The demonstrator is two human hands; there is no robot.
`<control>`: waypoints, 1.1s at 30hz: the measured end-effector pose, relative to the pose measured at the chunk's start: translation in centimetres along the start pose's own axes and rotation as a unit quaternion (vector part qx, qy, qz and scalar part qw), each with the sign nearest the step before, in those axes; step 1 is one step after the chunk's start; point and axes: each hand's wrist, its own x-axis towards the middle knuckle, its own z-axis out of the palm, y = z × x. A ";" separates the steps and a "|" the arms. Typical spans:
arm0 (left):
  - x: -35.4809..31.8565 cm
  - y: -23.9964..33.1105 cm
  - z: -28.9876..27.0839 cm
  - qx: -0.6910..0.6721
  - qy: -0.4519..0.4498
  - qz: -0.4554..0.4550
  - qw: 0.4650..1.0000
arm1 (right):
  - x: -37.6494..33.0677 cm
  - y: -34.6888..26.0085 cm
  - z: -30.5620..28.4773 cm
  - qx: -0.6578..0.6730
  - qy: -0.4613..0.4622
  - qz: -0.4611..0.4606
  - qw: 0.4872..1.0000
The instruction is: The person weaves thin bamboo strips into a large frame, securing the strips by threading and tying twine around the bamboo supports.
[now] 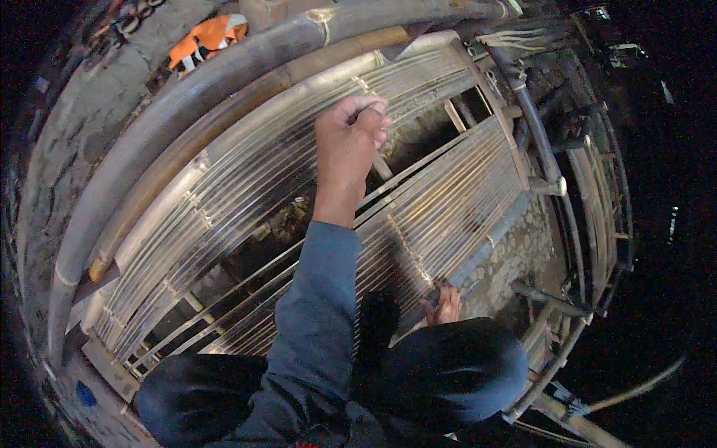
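A bamboo frame strung with long thin slats [463, 198] lies in front of my knees, with a dark gap between its two banks of slats. My left hand [352, 127] is closed in a fist-like pinch above the far bank; anything inside it is too small to make out. Beside my right knee, my right hand [446, 305] has its fingers curled at the near bank's edge, close to a cross-binding [409, 250] that ties the slats. What those fingers grip is hidden.
Thick bamboo poles [224, 71] run along the far left side. An orange cloth-like item [208, 41] lies beyond them. More bamboo poles [534, 119] stand at the right, near rough stony ground [523, 246]. A bent stick [635, 388] juts out at lower right.
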 end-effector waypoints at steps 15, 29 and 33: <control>-15.4 -17.1 0.2 0.462 -0.139 0.226 0.846 | 12.2 0.1 -12.1 0.855 -0.069 0.126 0.498; -12.9 -12.8 -7.6 0.575 0.071 0.159 0.799 | 14.3 2.6 -10.4 0.746 -0.095 0.156 0.640; -13.4 -11.0 -14.6 0.759 0.068 -0.047 0.645 | 15.7 -2.7 -7.3 0.498 -0.132 0.037 0.856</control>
